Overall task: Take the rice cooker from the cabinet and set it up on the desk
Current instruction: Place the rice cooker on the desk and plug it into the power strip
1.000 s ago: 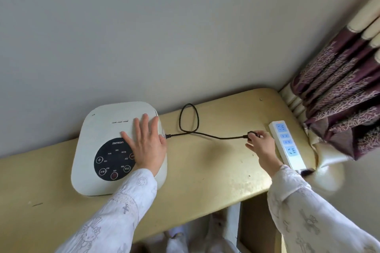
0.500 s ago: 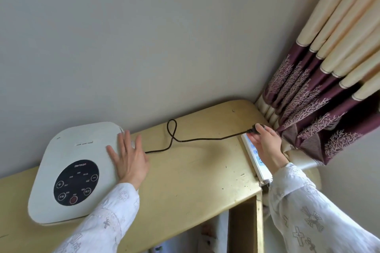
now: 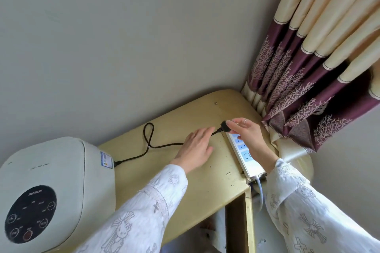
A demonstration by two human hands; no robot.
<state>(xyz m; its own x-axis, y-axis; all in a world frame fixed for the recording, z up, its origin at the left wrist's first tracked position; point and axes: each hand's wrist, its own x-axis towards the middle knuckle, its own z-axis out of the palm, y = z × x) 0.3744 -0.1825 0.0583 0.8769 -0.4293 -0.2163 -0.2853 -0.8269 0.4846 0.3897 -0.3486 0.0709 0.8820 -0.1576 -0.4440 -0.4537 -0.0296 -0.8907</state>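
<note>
The cooker [image 3: 51,191] sits on the yellow counter [image 3: 195,191] at its left end, close against the grey wall [image 3: 123,37], lid shut, with a round black control panel [image 3: 30,214] on top facing up and a small label [image 3: 106,160] on the side that faces the strip. A black cord [image 3: 148,141] leaves the cooker just below that label, lies on the counter, makes one loop near the wall and runs on toward the strip, passing under the left hand. The white power strip [image 3: 245,156] lies along the counter's far end from the cooker, its blue-marked sockets facing up and its own pale cable [image 3: 260,191] dropping off the counter's front corner. The right hand [image 3: 246,131] is above the end of the strip nearest the wall; its fingers [image 3: 233,124] are pinched shut on the black plug [image 3: 224,126], which is held just over the strip, and whether its pins have entered a socket cannot be told. A ring shows on one finger of that hand. The left hand [image 3: 196,148] is between the cooker and the strip, palm down over the counter, fingers straight and spread slightly, gripping nothing, its fingertips over the cord just short of the plug; whether they press on the cord cannot be told. Both arms wear white patterned sleeves [image 3: 144,211]. A cream and purple curtain [image 3: 308,68] hangs beyond the strip, its hem touching the counter's end.
</note>
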